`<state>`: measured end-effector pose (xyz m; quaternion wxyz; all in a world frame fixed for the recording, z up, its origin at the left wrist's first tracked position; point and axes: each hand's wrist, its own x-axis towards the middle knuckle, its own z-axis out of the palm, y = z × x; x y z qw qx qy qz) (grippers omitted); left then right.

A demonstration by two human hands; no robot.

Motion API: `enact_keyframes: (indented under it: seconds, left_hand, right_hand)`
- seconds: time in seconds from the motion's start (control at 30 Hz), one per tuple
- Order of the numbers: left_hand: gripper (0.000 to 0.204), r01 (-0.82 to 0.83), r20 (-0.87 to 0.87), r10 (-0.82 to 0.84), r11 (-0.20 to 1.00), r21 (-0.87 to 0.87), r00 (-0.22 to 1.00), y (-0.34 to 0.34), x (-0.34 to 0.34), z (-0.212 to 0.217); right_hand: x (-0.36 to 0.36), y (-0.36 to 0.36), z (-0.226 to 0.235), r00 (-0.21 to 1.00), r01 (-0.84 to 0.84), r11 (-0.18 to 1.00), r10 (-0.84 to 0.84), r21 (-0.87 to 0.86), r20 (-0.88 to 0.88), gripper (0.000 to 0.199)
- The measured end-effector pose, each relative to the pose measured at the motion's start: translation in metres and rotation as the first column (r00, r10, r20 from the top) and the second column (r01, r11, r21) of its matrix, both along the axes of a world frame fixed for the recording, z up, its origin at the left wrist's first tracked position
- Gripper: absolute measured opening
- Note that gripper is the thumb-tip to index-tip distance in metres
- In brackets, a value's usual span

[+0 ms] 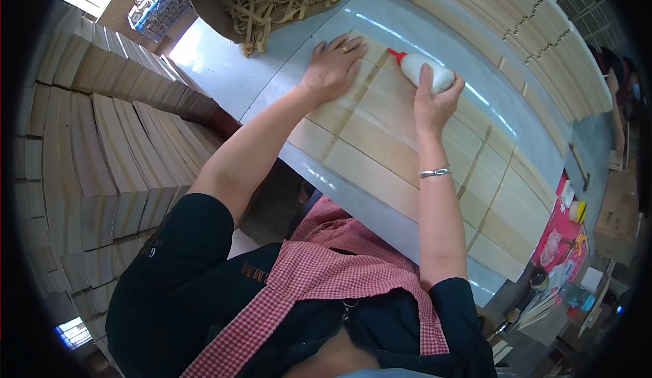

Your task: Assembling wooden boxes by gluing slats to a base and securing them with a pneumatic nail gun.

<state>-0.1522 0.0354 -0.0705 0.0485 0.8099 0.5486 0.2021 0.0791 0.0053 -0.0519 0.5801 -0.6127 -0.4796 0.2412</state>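
Pale wooden panels (380, 137) lie edge to edge in rows on the light grey tabletop, with darker narrow bands crossing them. Flat on the far left part of these panels rests my left hand (335, 67), fingers spread, a ring on one finger. My right hand (437, 103) is wrapped round a white squeeze bottle (433, 74) with a red nozzle. The bottle is tilted over, its tip pointing left, close to a dark band near my left hand. Whether the tip touches the wood, I cannot tell.
A brown box (204, 1) of thin wooden strips stands at the far left of the table, a blue basket (159, 11) beyond it. Long wooden slats (516, 31) are stacked at the far right. Tall stacks of boards (102, 154) rise on my left. A pink surface (553, 232) holds small items.
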Motion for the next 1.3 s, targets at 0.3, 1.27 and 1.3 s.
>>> enact_keyframes:
  seconds: [0.3,1.27,1.3]
  left_hand:
    - [0.046,-0.021,0.010,0.021,0.999,0.025,1.000,-0.004,-0.005,-0.006]
    - [0.044,-0.047,-0.144,0.055,0.997,0.055,0.988,-0.088,-0.043,-0.023]
    - [0.044,-0.079,-0.163,0.087,0.995,0.057,0.983,-0.085,-0.054,-0.032]
  right_hand:
    - [-0.018,-0.063,0.015,0.996,-0.038,0.998,0.041,-0.046,0.084,0.049]
    - [-0.009,-0.239,0.027,0.900,-0.285,0.956,0.245,-0.062,-0.361,0.050]
    - [0.003,-0.239,0.024,0.907,-0.258,0.966,0.235,-0.021,-0.349,0.052]
